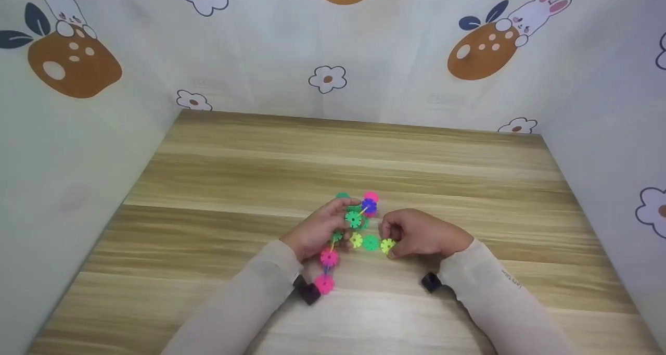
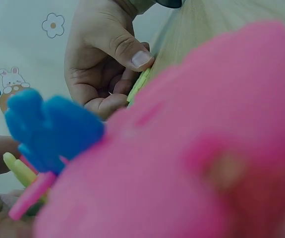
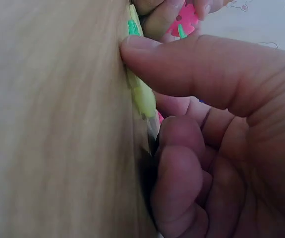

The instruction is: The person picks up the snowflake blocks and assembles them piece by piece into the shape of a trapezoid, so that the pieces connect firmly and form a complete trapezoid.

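Notched plastic snowflake discs are joined into one branching chain. My left hand (image 1: 318, 231) grips its middle, around a green disc (image 1: 353, 219) and others partly hidden by the fingers. A purple-blue disc (image 1: 369, 206) juts out at the top. Pink discs (image 1: 329, 257) hang toward the left wrist; one pink disc (image 2: 147, 163) fills much of the left wrist view, blurred, with a blue disc (image 2: 53, 129) beside it. My right hand (image 1: 424, 233) pinches the yellow disc (image 1: 387, 246) ending a row of yellow and green discs. In the right wrist view, the thumb presses this row's edge close to the tabletop.
The wood-grain table (image 1: 234, 162) extends around both hands. Behind and at the sides stands a pale curtain (image 1: 270, 58) printed with rabbits, fruit and flowers. Black wrist cameras sit under the cuffs, the left camera (image 1: 308, 291) next to the lowest pink disc.
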Demonstrator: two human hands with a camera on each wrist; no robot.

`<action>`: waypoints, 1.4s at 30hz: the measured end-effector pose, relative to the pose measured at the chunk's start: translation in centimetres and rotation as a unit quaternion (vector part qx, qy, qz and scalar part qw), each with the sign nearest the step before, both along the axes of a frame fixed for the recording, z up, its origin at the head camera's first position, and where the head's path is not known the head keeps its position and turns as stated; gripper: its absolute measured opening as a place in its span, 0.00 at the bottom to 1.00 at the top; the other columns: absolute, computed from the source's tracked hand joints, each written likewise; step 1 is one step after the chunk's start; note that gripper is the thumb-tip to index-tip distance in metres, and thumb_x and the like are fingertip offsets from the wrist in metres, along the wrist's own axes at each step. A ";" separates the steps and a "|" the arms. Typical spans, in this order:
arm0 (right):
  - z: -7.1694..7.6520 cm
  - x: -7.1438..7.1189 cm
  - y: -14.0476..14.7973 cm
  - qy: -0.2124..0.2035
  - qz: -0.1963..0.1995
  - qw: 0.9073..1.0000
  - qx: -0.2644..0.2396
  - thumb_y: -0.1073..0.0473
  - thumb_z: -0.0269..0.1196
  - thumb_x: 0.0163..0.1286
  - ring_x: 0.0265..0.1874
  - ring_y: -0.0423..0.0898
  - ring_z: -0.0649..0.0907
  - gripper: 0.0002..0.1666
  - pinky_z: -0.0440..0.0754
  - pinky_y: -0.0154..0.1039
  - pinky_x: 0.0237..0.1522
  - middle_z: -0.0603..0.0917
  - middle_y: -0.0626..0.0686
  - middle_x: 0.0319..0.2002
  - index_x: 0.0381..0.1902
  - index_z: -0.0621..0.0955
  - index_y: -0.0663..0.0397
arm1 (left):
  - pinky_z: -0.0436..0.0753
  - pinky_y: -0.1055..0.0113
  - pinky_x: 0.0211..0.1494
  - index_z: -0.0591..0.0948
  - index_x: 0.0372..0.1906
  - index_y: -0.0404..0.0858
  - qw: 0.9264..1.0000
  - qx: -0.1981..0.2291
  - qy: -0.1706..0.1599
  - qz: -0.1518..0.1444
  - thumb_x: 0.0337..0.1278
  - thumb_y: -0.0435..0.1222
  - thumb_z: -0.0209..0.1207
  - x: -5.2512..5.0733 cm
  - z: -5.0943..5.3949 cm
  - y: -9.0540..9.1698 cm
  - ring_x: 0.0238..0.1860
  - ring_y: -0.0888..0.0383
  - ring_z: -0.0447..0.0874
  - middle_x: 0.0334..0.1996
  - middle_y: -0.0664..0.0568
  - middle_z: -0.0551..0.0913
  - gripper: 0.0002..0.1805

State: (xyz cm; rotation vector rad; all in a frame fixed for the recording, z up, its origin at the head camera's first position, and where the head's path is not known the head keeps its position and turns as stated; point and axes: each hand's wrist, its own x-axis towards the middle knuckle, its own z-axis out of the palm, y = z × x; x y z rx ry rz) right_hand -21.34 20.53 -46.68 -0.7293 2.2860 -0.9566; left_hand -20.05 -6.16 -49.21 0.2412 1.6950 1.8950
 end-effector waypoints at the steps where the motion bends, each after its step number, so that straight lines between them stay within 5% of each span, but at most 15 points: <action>1: 0.0 0.0 0.0 0.000 0.000 1.000 -0.001 0.67 0.77 0.55 0.30 0.42 0.75 0.17 0.76 0.33 0.32 0.78 0.43 0.29 0.38 0.82 0.50 | 0.85 0.66 0.39 0.70 0.75 0.46 1.000 0.000 -0.002 0.001 0.68 0.28 0.49 0.0 0.0 0.0 0.33 0.59 0.75 0.36 0.51 0.75 0.31; 10: -0.8 -0.2 0.4 -0.048 -0.031 0.995 -0.076 0.71 0.71 0.59 0.23 0.40 0.75 0.12 0.75 0.31 0.25 0.79 0.46 0.28 0.37 0.78 0.60 | 0.86 0.64 0.41 0.66 0.79 0.48 1.000 0.019 -0.018 0.006 0.68 0.28 0.50 0.0 -0.2 0.1 0.34 0.58 0.74 0.40 0.49 0.73 0.35; 15: -1.7 -0.3 0.3 -0.110 -0.083 0.979 -0.152 0.69 0.68 0.67 0.22 0.43 0.80 0.12 0.80 0.33 0.22 0.79 0.51 0.28 0.44 0.77 0.66 | 0.85 0.64 0.41 0.66 0.80 0.51 1.000 0.017 -0.017 0.006 0.65 0.28 0.51 -0.1 -0.4 0.1 0.34 0.57 0.77 0.38 0.49 0.73 0.39; 21: -2.1 -0.3 -0.2 -0.101 -0.140 0.965 -0.199 0.69 0.67 0.69 0.25 0.45 0.84 0.12 0.86 0.36 0.26 0.81 0.53 0.32 0.49 0.79 0.66 | 0.86 0.64 0.40 0.67 0.80 0.53 1.000 0.017 -0.015 0.009 0.64 0.28 0.51 -0.1 -0.3 0.2 0.33 0.57 0.77 0.40 0.48 0.74 0.39; 29: -2.3 -0.3 -0.8 -0.139 -0.203 0.935 -0.257 0.71 0.60 0.72 0.33 0.46 0.89 0.19 0.92 0.40 0.40 0.86 0.56 0.52 0.59 0.82 0.67 | 0.87 0.64 0.42 0.69 0.78 0.55 0.999 0.031 -0.026 0.009 0.68 0.28 0.49 0.0 -0.1 0.1 0.35 0.58 0.76 0.43 0.47 0.75 0.36; 36: -2.3 -0.3 -0.8 -0.164 -0.215 0.920 -0.284 0.69 0.54 0.78 0.39 0.47 0.91 0.19 0.92 0.41 0.45 0.86 0.56 0.57 0.62 0.80 0.68 | 0.88 0.63 0.43 0.67 0.80 0.55 0.999 0.036 -0.035 0.012 0.70 0.29 0.47 0.0 -0.1 0.0 0.35 0.56 0.79 0.42 0.46 0.77 0.36; 42: -2.3 -0.3 -1.0 -0.175 -0.214 0.911 -0.306 0.71 0.55 0.77 0.42 0.49 0.92 0.18 0.91 0.41 0.47 0.82 0.53 0.47 0.61 0.79 0.66 | 0.89 0.61 0.46 0.62 0.82 0.56 0.998 0.051 -0.047 0.005 0.70 0.29 0.45 -0.1 -0.1 0.1 0.37 0.54 0.82 0.50 0.42 0.77 0.38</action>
